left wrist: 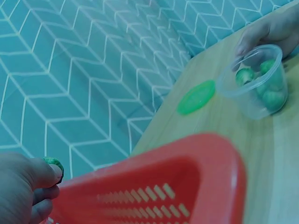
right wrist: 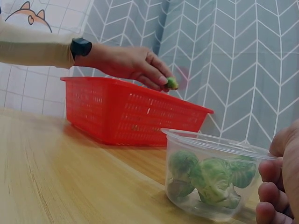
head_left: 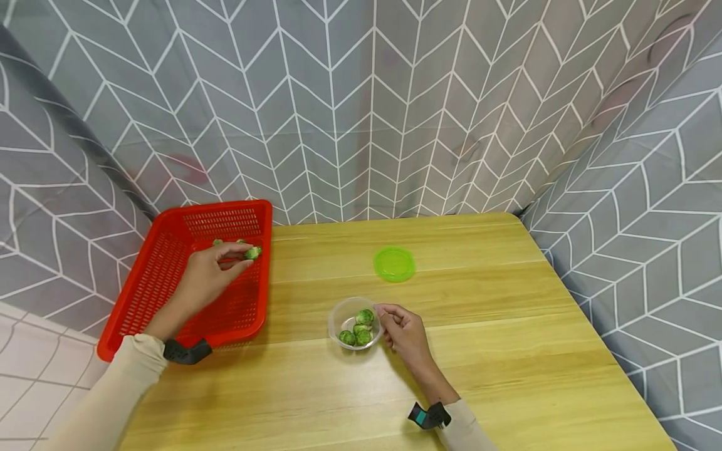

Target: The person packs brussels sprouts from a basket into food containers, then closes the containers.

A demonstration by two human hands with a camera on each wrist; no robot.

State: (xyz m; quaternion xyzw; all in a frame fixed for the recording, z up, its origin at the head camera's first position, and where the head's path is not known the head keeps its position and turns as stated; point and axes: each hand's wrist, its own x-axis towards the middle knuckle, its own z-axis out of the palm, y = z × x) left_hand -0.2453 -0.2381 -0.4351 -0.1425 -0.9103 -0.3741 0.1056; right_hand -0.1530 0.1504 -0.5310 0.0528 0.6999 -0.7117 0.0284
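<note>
My left hand (head_left: 210, 275) pinches a Brussels sprout (head_left: 253, 252) between thumb and fingers, above the right side of the red plastic basket (head_left: 264, 300). In the right wrist view that sprout (right wrist: 172, 83) shows just over the basket's rim. My right hand (head_left: 405, 333) grips the rim of a clear round plastic tub (head_left: 333, 324) from its right side, thumb and fingers at the edge. Several Brussels sprouts (head_left: 362, 337) lie inside the tub, which stands upright on the table. A few more sprouts (head_left: 217, 242) sit in the far part of the basket, partly hidden by my left hand.
A green round lid (head_left: 394, 264) lies flat on the wooden table (head_left: 496, 300) behind the tub. Patterned grey curtains (head_left: 350, 113) hang close along the table's back and right edges. The basket takes up the table's left side.
</note>
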